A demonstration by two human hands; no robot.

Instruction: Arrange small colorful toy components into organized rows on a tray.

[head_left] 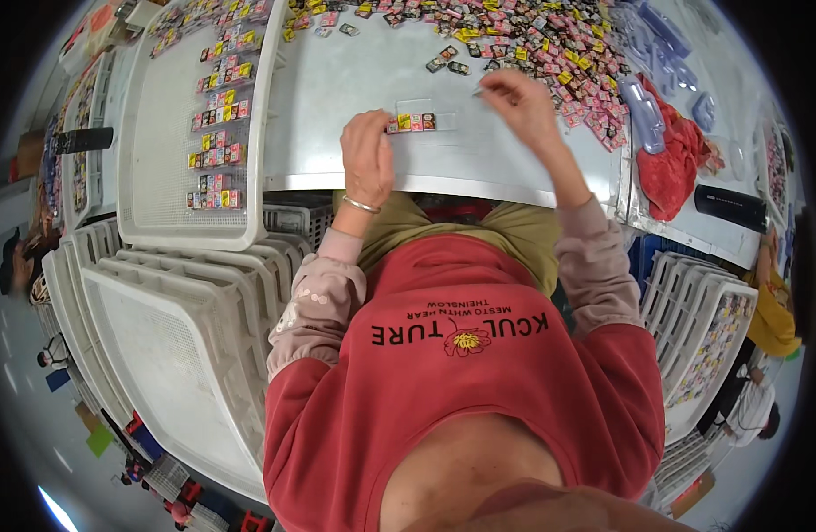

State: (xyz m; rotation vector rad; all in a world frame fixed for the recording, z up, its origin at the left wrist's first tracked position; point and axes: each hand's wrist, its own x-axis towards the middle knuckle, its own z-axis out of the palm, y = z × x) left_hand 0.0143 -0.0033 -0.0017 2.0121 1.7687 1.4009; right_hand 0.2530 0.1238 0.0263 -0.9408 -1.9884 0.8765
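A shallow clear plastic case (446, 121) lies on the pale worktable in front of me, with a short row of small pink, yellow and dark printed pieces (417, 122) in it. My left hand (368, 164), with a bangle at its wrist, is at the case's left end, and its bent fingertips hold that end. To the right of the case, my right hand (523, 105) is raised above the table. Its thumb and forefinger are pinched together, with something small and greyish at their tips that is too small to name. Several loose dark pieces (448, 60) lie beyond the case.
A large heap of similar pieces (559, 53) covers the table's far right. At left, a white perforated tray (151, 133) holds filled clear cases (217, 155). Stacked white trays (160, 337) stand below. Clear plastic parts (647, 115) and a red cloth (674, 160) lie at right.
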